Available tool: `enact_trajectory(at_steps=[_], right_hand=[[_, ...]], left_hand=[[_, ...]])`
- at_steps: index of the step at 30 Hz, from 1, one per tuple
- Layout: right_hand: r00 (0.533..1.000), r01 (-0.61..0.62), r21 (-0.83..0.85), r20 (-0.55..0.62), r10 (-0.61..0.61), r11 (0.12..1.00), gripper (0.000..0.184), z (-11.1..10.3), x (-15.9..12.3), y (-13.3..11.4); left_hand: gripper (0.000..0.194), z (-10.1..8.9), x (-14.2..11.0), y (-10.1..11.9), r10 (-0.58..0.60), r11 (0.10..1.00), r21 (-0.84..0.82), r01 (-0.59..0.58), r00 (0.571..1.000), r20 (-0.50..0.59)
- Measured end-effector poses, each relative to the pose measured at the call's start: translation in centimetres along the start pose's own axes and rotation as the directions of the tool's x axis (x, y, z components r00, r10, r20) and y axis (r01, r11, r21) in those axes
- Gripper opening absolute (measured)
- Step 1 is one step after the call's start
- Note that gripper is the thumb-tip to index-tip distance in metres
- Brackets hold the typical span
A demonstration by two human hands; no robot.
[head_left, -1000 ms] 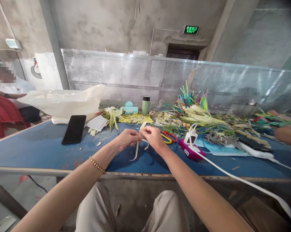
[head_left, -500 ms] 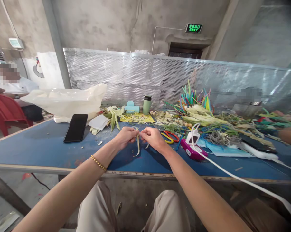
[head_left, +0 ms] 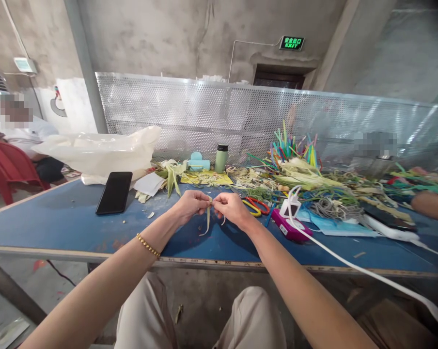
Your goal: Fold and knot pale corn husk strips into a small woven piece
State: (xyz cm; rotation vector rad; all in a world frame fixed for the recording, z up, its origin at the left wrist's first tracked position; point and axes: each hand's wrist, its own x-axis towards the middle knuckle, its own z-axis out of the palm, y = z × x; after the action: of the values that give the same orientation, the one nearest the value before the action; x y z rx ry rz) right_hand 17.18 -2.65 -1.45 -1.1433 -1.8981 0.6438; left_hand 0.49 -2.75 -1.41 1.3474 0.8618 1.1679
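Both hands meet over the blue table (head_left: 66,232) near its front edge, fingertips nearly touching. My left hand (head_left: 192,206) is closed in a pinch on a pale, thin strip (head_left: 207,223) that looks like corn husk; one end hangs down below the fingers. Also pinched closed, my right hand (head_left: 231,208) grips the same pale material, and a short end shows under it. What lies between the fingertips is mostly hidden. Just right of my right hand are scissors with red handles (head_left: 260,204) and a yellow-handled tool (head_left: 252,208).
Left are a black phone (head_left: 114,193), white paper (head_left: 149,184) and a big plastic bag (head_left: 106,150). Behind stand a green bottle (head_left: 222,159) and husk pieces (head_left: 173,175). A purple power block (head_left: 290,227) with a white cable lies right. Another person's arm (head_left: 431,206) is far right.
My hands stay together and the fingers shift slightly around the strip, whose hanging end has swung a little. At far right, the other person's arm has moved a bit inward.
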Motion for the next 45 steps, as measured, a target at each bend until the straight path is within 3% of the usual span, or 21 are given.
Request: enact_trajectory(at_steps=[12,27,40,45], right_hand=[[1.0,0.026,-0.027,0.007,-0.026,0.999,0.007,-0.3,-0.2,-0.4],[1.0,0.0,-0.001,-0.013,0.0,1.0,0.009,-0.2,-0.1,-0.6],[0.998,-0.046,0.185,-0.038,0.054,0.982,0.007,0.1,0.1,-0.4],[0.994,-0.05,0.148,-0.084,0.063,0.988,0.007,0.2,0.0,-0.6]], left_hand=[[0.007,-0.2,-0.2,0.5,-0.014,1.0,0.018,0.013,0.998,0.056],[0.016,-0.3,-0.4,0.7,0.024,0.985,0.168,-0.042,0.994,0.104],[0.028,-0.1,-0.4,1.0,0.031,0.994,0.105,-0.041,0.996,0.088],[0.015,0.0,-0.4,1.1,-0.016,0.999,-0.043,0.02,0.996,0.09]])
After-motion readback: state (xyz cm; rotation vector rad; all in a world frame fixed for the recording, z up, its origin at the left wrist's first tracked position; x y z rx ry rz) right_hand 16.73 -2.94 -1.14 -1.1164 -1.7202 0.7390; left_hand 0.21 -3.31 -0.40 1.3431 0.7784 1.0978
